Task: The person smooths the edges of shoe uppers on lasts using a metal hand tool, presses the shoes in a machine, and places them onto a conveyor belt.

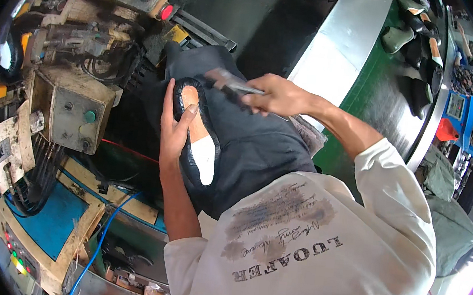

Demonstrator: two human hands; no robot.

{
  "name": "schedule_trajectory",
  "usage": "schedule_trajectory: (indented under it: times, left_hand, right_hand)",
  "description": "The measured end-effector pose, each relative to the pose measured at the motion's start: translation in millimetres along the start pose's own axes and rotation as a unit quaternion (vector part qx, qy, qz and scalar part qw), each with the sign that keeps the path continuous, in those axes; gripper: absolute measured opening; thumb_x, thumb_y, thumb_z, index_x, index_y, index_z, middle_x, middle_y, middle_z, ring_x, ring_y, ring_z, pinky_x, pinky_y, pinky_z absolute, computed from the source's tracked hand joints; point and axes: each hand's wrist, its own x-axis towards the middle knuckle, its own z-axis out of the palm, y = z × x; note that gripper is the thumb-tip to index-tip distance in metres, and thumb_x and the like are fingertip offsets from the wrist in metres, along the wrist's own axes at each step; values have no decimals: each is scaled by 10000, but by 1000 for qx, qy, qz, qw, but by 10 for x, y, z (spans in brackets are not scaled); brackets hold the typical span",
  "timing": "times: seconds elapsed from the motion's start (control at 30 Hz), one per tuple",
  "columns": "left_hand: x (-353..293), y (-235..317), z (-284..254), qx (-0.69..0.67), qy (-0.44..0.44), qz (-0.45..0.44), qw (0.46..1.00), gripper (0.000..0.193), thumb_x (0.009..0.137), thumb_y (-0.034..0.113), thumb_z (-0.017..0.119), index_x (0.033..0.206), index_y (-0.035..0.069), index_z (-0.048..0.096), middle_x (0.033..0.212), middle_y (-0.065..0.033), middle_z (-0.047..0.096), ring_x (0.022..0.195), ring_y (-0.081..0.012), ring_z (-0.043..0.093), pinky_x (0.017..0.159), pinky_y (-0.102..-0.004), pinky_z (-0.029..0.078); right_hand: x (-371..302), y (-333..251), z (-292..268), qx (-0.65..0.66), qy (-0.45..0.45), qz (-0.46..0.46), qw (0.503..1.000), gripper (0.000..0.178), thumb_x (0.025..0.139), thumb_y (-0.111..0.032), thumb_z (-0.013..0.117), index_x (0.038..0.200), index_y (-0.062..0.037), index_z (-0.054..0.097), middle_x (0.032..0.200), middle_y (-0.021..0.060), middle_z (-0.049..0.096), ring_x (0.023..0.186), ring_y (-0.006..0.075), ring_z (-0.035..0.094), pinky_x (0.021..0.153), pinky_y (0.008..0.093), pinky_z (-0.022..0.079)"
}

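Note:
Across my dark trousers lies a black shoe (218,140), bottom side up, with a tan and white insole (202,153) showing inside its folded-over black edge. My left hand (173,130) grips the shoe, thumb pressed on the insole and fingers along its left side. My right hand (275,97) is closed around a metal hand tool (232,83), hammer-like in outline but smeared by motion. The tool's blurred end is to the right of the shoe's upper end, above my trousers. Whether it touches the shoe, I cannot tell.
Grimy machinery with a control box (69,110) stands close on my left, a red button (166,11) above. At right runs a green conveyor belt (338,123) with a metal edge; several dark shoes (420,97) sit beyond. A blue crate (469,127) is at far right.

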Motion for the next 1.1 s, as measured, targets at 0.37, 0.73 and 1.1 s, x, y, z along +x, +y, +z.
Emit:
schedule_trajectory:
  times: [0.37, 0.73, 1.1]
  left_hand:
    - [111, -45, -31, 56, -8, -1, 998, 816, 985, 99, 724, 1696, 19, 331, 1715, -228, 392, 1557, -305, 398, 1295, -406, 280]
    - [110, -195, -15, 22, 7, 11, 1000, 869, 977, 210, 775, 1700, 43, 322, 1725, -242, 374, 1588, -364, 374, 1296, -452, 300]
    - [128, -7, 37, 125, 11, -32, 992, 856, 997, 147, 733, 1720, 54, 282, 1749, -245, 331, 1605, -359, 344, 1320, -454, 245]
  right_hand:
    - [675, -329, 39, -248, -70, -64, 964, 403, 1144, -300, 570, 1026, 68, 687, 782, 109, 686, 777, 240, 746, 712, 446, 592]
    - [627, -206, 191, -12, 7, -18, 1000, 420, 1153, -340, 580, 1047, 48, 699, 743, 64, 657, 633, 150, 658, 587, 345, 529]
    - [692, -267, 121, -263, -23, -133, 955, 442, 1132, -345, 576, 1027, 67, 699, 823, 239, 715, 865, 382, 748, 782, 517, 581]
